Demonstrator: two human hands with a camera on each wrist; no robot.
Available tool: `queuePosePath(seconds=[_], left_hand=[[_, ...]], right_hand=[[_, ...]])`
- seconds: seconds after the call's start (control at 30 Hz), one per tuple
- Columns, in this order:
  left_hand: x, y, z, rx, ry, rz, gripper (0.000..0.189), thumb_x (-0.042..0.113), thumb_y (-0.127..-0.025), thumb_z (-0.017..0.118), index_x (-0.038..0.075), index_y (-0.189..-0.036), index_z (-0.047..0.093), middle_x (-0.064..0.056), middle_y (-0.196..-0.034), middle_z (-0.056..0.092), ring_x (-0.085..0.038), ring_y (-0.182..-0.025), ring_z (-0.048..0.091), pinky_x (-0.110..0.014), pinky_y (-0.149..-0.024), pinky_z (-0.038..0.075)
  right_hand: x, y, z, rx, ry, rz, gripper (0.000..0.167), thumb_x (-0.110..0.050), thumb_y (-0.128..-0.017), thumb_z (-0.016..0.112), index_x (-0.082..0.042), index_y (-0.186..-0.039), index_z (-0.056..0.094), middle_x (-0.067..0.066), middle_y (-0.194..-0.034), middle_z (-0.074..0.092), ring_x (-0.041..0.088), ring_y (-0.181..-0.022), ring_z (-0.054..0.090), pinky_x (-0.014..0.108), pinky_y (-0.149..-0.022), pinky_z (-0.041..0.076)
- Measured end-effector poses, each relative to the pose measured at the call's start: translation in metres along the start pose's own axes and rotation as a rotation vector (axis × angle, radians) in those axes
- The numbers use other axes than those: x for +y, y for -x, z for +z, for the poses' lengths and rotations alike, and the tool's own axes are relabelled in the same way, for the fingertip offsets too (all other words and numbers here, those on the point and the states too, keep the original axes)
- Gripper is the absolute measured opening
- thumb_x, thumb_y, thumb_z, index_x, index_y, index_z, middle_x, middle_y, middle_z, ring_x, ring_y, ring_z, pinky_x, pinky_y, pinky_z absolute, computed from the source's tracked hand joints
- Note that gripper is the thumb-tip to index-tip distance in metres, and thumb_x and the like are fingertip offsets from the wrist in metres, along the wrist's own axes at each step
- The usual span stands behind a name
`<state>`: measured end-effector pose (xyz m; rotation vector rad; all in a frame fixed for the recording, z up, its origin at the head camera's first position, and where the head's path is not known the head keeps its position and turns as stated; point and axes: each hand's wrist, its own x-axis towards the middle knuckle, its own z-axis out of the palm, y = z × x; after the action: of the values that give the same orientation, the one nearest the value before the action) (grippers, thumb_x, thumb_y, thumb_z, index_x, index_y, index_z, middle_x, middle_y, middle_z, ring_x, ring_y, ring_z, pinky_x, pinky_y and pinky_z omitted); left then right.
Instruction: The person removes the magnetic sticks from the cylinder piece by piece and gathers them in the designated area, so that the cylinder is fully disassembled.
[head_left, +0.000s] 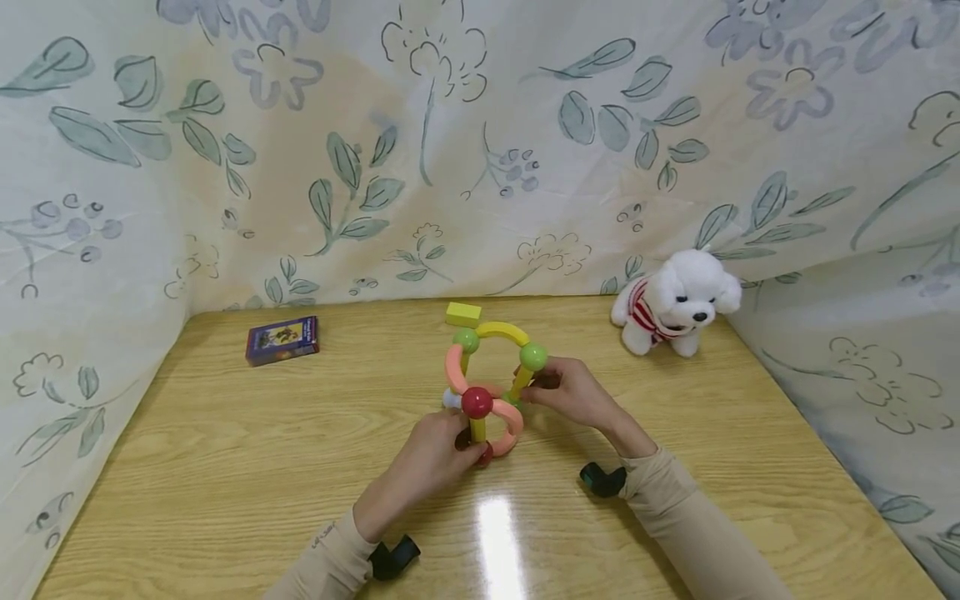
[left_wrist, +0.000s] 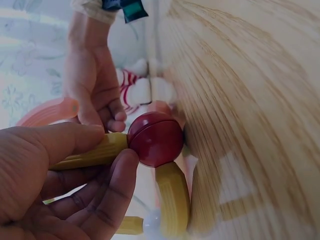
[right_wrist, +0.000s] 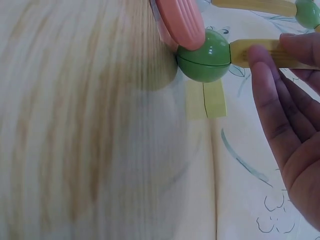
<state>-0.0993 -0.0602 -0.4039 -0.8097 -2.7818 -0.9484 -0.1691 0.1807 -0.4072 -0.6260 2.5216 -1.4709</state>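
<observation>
A ball-and-stick building toy stands on the table, its balls joined by straight yellow sticks and curved yellow and pink pieces. On its near side my left hand [head_left: 429, 457] pinches an upright yellow stick [left_wrist: 91, 152] between thumb and fingers, just above a low red ball [left_wrist: 156, 139]. Another red ball [head_left: 477, 402] tops that stick. My right hand [head_left: 573, 392] grips a second yellow stick [head_left: 522, 382] on the right side, between an upper green ball [head_left: 533, 357] and a lower green ball [right_wrist: 204, 56]. A curved yellow piece [head_left: 502, 331] bridges the two upper green balls.
A yellow block [head_left: 463, 314] lies behind the toy on the wooden table [head_left: 337, 358]. At the back left is a small purple box [head_left: 282, 340]. A white plush dog [head_left: 678, 300] in a striped top sits at the back right, before the floral cloth [head_left: 480, 150].
</observation>
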Motion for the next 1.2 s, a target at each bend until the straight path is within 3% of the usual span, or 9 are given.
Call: queuePosePath(seconds=[0.47, 0.77, 0.87, 0.97, 1.07, 1.2], left_hand=[[-0.002, 0.000, -0.003, -0.018, 0.040, -0.023, 0.010, 0.010, -0.082, 0.076, 0.007, -0.082, 0.066, 0.001, -0.070, 0.061, -0.007, -0.064, 0.050, -0.017, -0.056, 0.042], [-0.003, 0.000, -0.005, -0.038, 0.070, -0.035, 0.011, 0.011, -0.083, 0.076, 0.007, -0.087, 0.066, 0.000, -0.073, 0.063, -0.008, -0.066, 0.054, -0.018, -0.058, 0.044], [-0.002, 0.000, -0.013, -0.086, 0.102, -0.072, 0.014, 0.015, -0.084, 0.076, 0.010, -0.093, 0.067, -0.001, -0.080, 0.066, -0.010, -0.073, 0.058, -0.019, -0.062, 0.046], [-0.001, 0.000, -0.031, -0.105, 0.118, -0.108, 0.019, 0.014, -0.084, 0.076, 0.009, -0.100, 0.068, -0.006, -0.088, 0.068, -0.012, -0.077, 0.061, -0.021, -0.065, 0.049], [-0.001, 0.002, -0.055, -0.029, 0.095, -0.134, 0.019, 0.008, -0.083, 0.076, 0.006, -0.101, 0.068, -0.008, -0.091, 0.069, -0.010, -0.076, 0.060, -0.021, -0.065, 0.050], [-0.003, 0.007, -0.079, 0.217, 0.031, -0.064, 0.015, 0.000, -0.083, 0.074, 0.005, -0.095, 0.068, -0.005, -0.087, 0.067, -0.009, -0.071, 0.056, -0.021, -0.062, 0.047]], right_hand=[[-0.006, -0.005, 0.001, 0.006, 0.061, -0.011, 0.022, -0.014, -0.089, 0.070, -0.005, -0.109, 0.070, 0.012, -0.102, 0.073, 0.018, -0.091, 0.070, 0.024, -0.076, 0.057], [-0.005, -0.004, 0.000, 0.006, 0.066, 0.015, 0.039, -0.015, -0.087, 0.073, -0.003, -0.122, 0.063, 0.013, -0.106, 0.071, 0.014, -0.086, 0.068, 0.024, -0.074, 0.055], [-0.007, 0.001, -0.006, 0.032, 0.054, 0.031, 0.038, -0.007, -0.087, 0.067, -0.006, -0.124, 0.061, 0.017, -0.109, 0.069, 0.014, -0.083, 0.068, 0.026, -0.073, 0.055], [-0.012, 0.011, -0.016, 0.108, 0.039, 0.047, 0.036, 0.000, -0.087, 0.058, -0.008, -0.122, 0.060, 0.021, -0.112, 0.066, 0.017, -0.079, 0.066, 0.027, -0.070, 0.054], [-0.019, 0.022, -0.024, 0.209, 0.036, 0.060, 0.028, 0.002, -0.088, 0.053, -0.008, -0.113, 0.062, 0.021, -0.107, 0.066, 0.018, -0.074, 0.063, 0.026, -0.065, 0.052], [-0.031, 0.035, -0.025, 0.278, 0.063, 0.014, 0.019, 0.002, -0.089, 0.054, -0.010, -0.098, 0.066, 0.012, -0.095, 0.067, 0.014, -0.071, 0.059, 0.025, -0.062, 0.047]])
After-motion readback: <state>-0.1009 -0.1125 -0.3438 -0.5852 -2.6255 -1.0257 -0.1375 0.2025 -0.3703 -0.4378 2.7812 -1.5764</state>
